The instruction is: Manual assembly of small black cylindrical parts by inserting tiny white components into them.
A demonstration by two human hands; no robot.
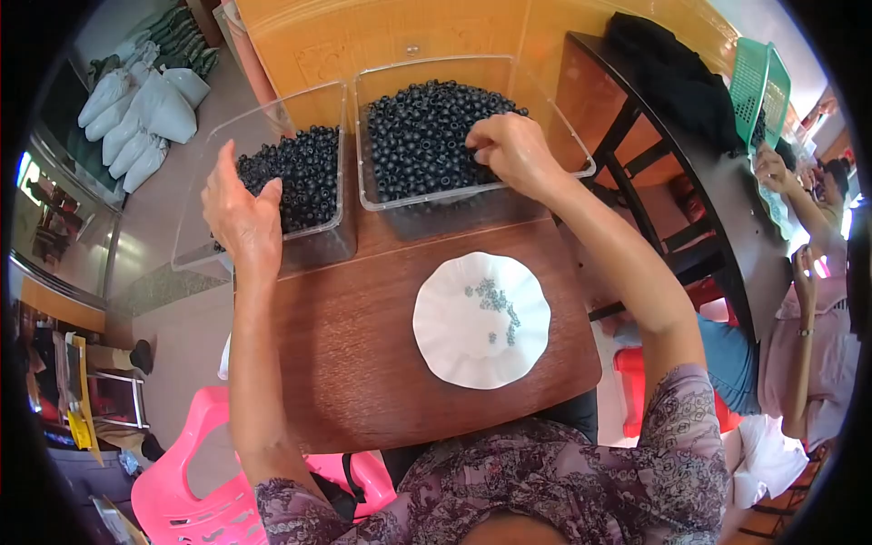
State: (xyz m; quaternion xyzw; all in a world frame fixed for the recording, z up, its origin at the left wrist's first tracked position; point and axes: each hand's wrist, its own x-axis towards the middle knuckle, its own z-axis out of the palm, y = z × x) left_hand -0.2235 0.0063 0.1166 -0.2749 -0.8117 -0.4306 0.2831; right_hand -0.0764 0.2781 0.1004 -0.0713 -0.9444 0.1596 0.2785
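On the dark brown wooden table [363, 363] stand two clear plastic tubs side by side, each heaped with small black round beads. Her left hand [241, 213] rests at the near rim of the left clear tub [195, 195], wrist raised, fingers half spread and the thumb hooked over the edge beside the left heap of black beads [304, 177]; whether it pinches anything I cannot tell. Her right hand [513, 150] reaches across into the right clear tub [559, 123], knuckles up, fingers curled together down into the right heap of black beads [418, 136]; the fingertips are buried, so what they hold is hidden. Both forearms stretch forward from patterned purple sleeves.

Nearer to her lies a white scalloped paper plate [445, 336] with a small scatter of grey bits [495, 304], too tiny to make out. A pink plastic chair [186, 481] stands to her left, partly cut off. At the right edge another person's arm [804, 354] shows beside a black-framed table [727, 191] bearing a green plastic basket [754, 86].
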